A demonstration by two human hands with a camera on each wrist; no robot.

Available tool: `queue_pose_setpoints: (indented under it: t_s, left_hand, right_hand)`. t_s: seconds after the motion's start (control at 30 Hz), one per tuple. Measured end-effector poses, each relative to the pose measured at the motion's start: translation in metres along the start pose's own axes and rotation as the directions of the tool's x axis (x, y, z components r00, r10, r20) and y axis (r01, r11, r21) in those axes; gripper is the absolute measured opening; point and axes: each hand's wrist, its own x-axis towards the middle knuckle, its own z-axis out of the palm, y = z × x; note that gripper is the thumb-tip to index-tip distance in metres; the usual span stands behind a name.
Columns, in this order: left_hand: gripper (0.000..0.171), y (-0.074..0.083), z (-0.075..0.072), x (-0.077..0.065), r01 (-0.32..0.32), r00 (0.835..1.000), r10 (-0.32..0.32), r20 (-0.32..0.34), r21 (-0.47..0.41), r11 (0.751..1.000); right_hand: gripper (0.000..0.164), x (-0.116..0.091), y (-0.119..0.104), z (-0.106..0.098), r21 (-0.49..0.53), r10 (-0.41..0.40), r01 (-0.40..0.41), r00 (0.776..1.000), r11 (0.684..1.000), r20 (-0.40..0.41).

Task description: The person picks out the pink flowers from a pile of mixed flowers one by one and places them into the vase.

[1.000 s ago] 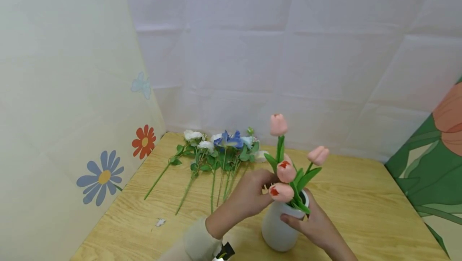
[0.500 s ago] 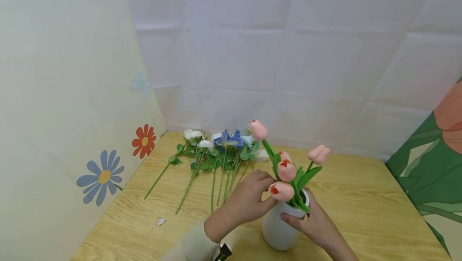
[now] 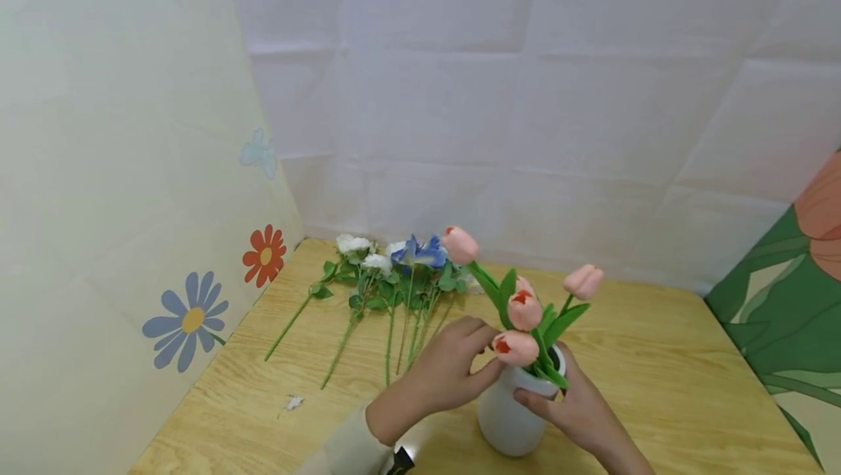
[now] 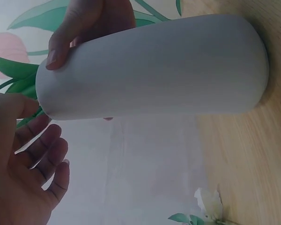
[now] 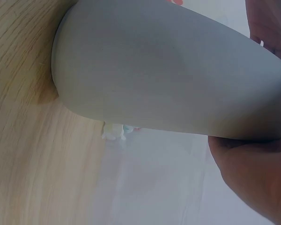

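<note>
A smooth white vase (image 3: 511, 416) stands upright on the table, holding several pink tulips (image 3: 525, 310) with green leaves. My right hand (image 3: 578, 406) grips its neck from the right, the thumb lying across the front below the rim. At the left of the vase's mouth, my left hand (image 3: 450, 362) has thumb and index finger close together around green at the rim, apparently pinching a tulip stem; its other fingers are loosely bent in the left wrist view. One taller tulip (image 3: 460, 244) leans left above this hand. The tulip heads partly hide the fingertips in the head view.
Left of the vase, several cut flowers lie on the wooden table (image 3: 657, 358): white roses (image 3: 353, 244), a blue flower (image 3: 417, 252) and long green stems. A small white scrap (image 3: 294, 403) lies nearer. Cloth backdrops border the table's back and sides.
The tallest tulip has tipped to the left and its head sits lower. My left hand has shifted slightly down and left at the vase's mouth. The right hand keeps its grip.
</note>
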Motion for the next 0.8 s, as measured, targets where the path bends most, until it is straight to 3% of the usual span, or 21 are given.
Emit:
queue_pose_setpoints:
  t_s: [0.17,0.37,0.53,0.8]
  left_hand:
    - [0.015,-0.004,-0.001,-0.005,0.015,0.999,-0.015,0.033,-0.001,1.000]
    - [0.018,-0.012,-0.007,-0.014,0.063,0.993,-0.062,0.099,-0.004,0.998]
    - [0.022,-0.020,-0.016,-0.022,0.127,0.982,-0.130,0.138,0.030,0.991]
    - [0.037,-0.040,-0.036,-0.036,0.227,0.959,-0.241,0.147,0.108,0.968]
  right_hand:
    - [0.084,-0.001,-0.001,-0.002,-0.048,0.023,-0.023,1.000,0.999,0.002]
    - [0.083,-0.005,0.000,-0.009,-0.165,-0.018,0.022,1.000,0.986,0.022]
    - [0.084,-0.006,0.004,-0.024,-0.222,-0.010,0.033,0.995,0.975,0.102]
    - [0.082,-0.013,0.016,-0.059,-0.270,0.104,-0.044,0.972,0.962,0.212]
